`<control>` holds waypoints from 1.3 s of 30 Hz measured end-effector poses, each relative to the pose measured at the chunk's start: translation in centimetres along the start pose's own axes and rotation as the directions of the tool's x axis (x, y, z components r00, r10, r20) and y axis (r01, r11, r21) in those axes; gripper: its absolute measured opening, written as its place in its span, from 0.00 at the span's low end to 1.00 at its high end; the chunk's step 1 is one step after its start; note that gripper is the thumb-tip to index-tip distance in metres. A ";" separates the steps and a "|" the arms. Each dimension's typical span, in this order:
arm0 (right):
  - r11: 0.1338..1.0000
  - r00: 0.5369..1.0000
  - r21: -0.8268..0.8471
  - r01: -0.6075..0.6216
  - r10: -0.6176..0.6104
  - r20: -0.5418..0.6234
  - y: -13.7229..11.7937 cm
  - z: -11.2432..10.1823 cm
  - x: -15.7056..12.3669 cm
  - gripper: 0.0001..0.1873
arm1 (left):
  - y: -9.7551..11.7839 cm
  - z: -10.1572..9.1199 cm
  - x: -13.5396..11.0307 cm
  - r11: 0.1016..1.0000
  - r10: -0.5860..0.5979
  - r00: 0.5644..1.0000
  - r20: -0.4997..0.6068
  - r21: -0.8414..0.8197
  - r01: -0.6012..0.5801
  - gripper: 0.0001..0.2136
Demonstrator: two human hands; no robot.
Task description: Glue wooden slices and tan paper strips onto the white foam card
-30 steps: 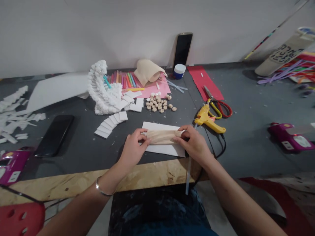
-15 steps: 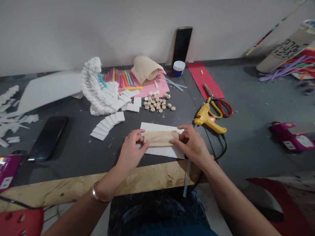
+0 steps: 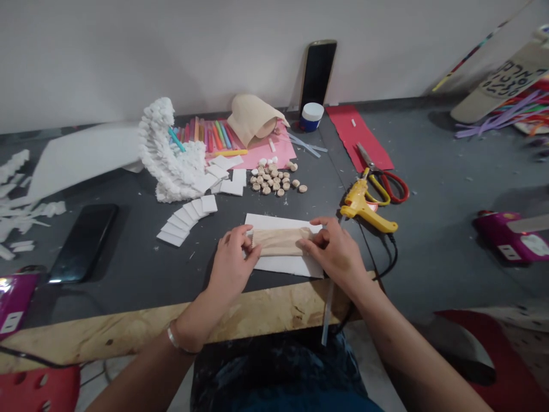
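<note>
Tan strip point(image 3: 281, 241) lies flat on a white card point(image 3: 285, 266) at twelve o'clock on the bench point(image 3: 420, 171), its long axis running nine to three o'clock. In the head view, your left hand point(image 3: 231, 257) and right hand point(image 3: 337, 252) hold its opposite ends, fingers closed narrowly on it. Yellow glue gun point(image 3: 362, 206) sits at one o'clock.

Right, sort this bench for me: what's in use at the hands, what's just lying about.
In use: left hand, right hand, beige fabric strip, white card sheet.
Lying about: yellow hot glue gun, red-handled scissors, black phone, wooden discs.
</note>
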State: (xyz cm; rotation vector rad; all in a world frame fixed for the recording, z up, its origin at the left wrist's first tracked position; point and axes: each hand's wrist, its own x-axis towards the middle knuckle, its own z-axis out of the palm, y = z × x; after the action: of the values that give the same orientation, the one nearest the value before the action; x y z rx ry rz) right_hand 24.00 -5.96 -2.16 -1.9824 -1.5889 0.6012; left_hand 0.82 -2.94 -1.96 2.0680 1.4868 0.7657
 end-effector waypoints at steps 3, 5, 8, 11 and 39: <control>1.000 1.000 -0.002 0.019 -0.019 0.006 0.0 0.0 0.0 0.20 | 0.0 0.2 0.1 1.000 0.006 1.000 -0.003 0.011 -0.006 0.15; 0.999 0.999 -0.005 0.041 -0.040 0.013 0.1 0.0 0.0 0.20 | -0.1 0.2 0.2 1.000 0.008 1.000 -0.016 0.009 -0.008 0.16; 0.998 0.998 -0.024 0.057 -0.057 0.011 0.0 0.0 0.1 0.20 | -0.5 0.1 0.2 1.000 0.017 0.998 -0.056 0.011 -0.016 0.16; 0.997 0.998 -0.047 0.058 -0.057 0.010 -0.1 -0.1 0.1 0.21 | -0.2 -0.4 0.1 0.988 0.115 0.981 -0.158 0.117 -0.097 0.17; 0.701 0.826 -0.437 0.563 -0.496 0.269 -0.6 0.7 -5.4 0.39 | 4.0 3.9 -2.9 0.776 0.335 0.847 0.413 0.388 -0.497 0.33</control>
State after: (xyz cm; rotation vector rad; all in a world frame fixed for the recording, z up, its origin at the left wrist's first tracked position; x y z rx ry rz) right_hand 22.00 -11.08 -2.23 -1.6715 -2.4729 0.0749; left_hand 5.51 -7.14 -2.64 2.8075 1.1064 0.1685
